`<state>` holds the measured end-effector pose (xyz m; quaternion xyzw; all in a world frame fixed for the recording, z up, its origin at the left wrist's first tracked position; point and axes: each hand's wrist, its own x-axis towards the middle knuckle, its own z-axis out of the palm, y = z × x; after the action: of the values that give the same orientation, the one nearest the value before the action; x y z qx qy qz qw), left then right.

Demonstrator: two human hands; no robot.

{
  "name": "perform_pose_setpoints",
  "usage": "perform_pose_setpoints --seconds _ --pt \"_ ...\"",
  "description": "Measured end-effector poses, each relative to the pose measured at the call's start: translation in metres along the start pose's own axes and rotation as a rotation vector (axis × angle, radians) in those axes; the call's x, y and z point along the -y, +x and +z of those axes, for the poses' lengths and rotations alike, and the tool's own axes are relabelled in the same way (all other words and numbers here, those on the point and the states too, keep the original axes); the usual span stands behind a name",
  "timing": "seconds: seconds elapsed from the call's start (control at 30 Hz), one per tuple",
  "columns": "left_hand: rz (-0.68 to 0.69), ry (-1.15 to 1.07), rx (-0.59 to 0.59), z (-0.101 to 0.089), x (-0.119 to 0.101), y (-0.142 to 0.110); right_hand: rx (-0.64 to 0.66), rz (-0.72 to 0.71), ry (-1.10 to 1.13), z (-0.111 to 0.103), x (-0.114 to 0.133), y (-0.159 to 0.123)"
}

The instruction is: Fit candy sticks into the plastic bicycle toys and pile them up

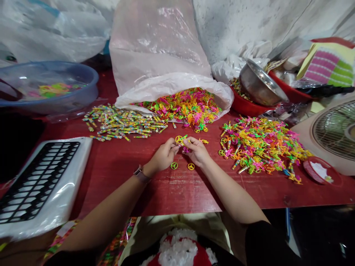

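My left hand [164, 154] and my right hand [198, 152] meet over the red table, the fingers of both pinched on a small plastic toy [179, 139]. It has a yellow spoked wheel, with green and pink parts showing; the fingertips hide some of it. Just below my hands lie a green wheel [173, 166] and a yellow wheel [190, 166], apart from each other. A loose yellow piece [204, 141] rests beyond my right fingers. Colourful plastic pieces [191, 105] spill from a white sack [161, 48] behind my hands.
Wrapped candy-like tubes [124, 122] are heaped at the left-back. To the right sits a pile of toys with tubes attached [260, 146], beside a fan [332, 129] and a small red basket [318, 170]. A blue basin [83, 92] and an abacus [39, 177] stand left.
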<state>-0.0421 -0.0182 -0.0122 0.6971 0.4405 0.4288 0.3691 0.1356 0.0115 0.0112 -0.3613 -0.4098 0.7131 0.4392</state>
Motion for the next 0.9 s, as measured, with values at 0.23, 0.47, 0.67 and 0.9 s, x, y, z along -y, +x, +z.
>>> perform_pose_setpoints --seconds 0.23,0.47,0.67,0.9 --pt "-0.062 -0.089 -0.073 0.007 0.003 -0.002 -0.229 -0.416 -0.412 0.007 -0.014 -0.001" --pt "-0.016 -0.114 -0.061 0.002 0.009 0.001 -0.122 -0.305 -0.3 0.009 -0.005 -0.003" --pt "-0.001 -0.122 -0.012 0.003 0.006 -0.004 0.033 -0.022 -0.034 0.002 0.008 -0.005" --pt "-0.044 -0.072 -0.059 0.009 0.005 -0.003 -0.227 -0.37 -0.397 0.013 -0.01 -0.004"
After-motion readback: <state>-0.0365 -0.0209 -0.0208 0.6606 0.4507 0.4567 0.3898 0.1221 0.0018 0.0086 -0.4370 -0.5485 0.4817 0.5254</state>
